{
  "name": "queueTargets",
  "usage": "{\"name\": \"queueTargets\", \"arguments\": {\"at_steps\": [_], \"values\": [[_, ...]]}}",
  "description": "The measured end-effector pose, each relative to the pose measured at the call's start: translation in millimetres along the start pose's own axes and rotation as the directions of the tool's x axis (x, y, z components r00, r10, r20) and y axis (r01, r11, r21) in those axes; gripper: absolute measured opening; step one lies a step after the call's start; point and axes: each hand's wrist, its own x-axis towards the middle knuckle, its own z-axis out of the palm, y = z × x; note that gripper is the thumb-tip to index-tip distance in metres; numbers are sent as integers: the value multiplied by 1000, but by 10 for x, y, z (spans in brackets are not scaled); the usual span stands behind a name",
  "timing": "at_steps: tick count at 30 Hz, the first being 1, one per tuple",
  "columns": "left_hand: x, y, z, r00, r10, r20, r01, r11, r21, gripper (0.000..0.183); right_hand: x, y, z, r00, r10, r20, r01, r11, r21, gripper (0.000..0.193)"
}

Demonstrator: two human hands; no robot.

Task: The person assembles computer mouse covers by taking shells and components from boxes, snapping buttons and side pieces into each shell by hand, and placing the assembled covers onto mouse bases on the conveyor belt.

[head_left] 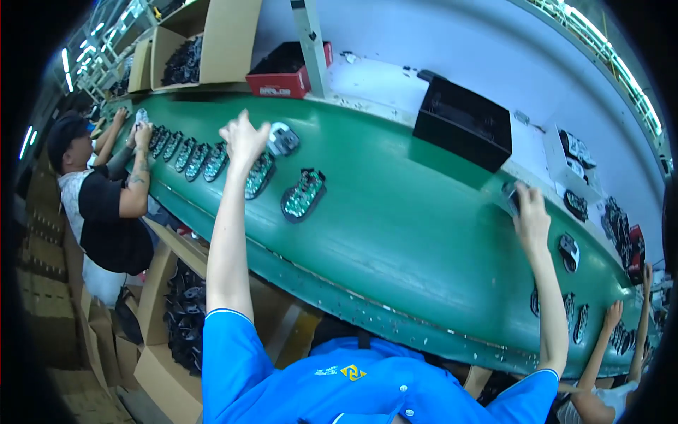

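Note:
My left hand (246,143) is stretched out over the green belt, its fingers spread and nothing visible in them. Right beside it lies a grey-and-white shell (284,139), shaped like a computer mouse cover. Under and next to that wrist is a black base with a green circuit board (260,175), partly hidden by my arm. Another such circuit-board base (304,196) lies apart, further right. Far to the right, my right hand (532,218) is closed around a small dark mouse-like part (510,198), mostly covered by the fingers.
A black box (462,124) stands at the belt's far edge. More circuit-board bases (198,161) line the left, beside a co-worker (109,198). A grey-and-black shell (568,252) lies right. Cartons of black parts (185,318) are below left; another person's hand (613,316) shows at right.

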Motion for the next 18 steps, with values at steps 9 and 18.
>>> {"name": "queueTargets", "arguments": {"at_steps": [9,18], "values": [[612,-267,752,552,604,575,-635,752,-180,82,-380,-333,-1262,885,-9,466,-149,942,301,72],[825,231,1185,318,672,669,-300,740,-602,56,-2801,-163,-2825,443,325,836,-896,140,421,21]]}}
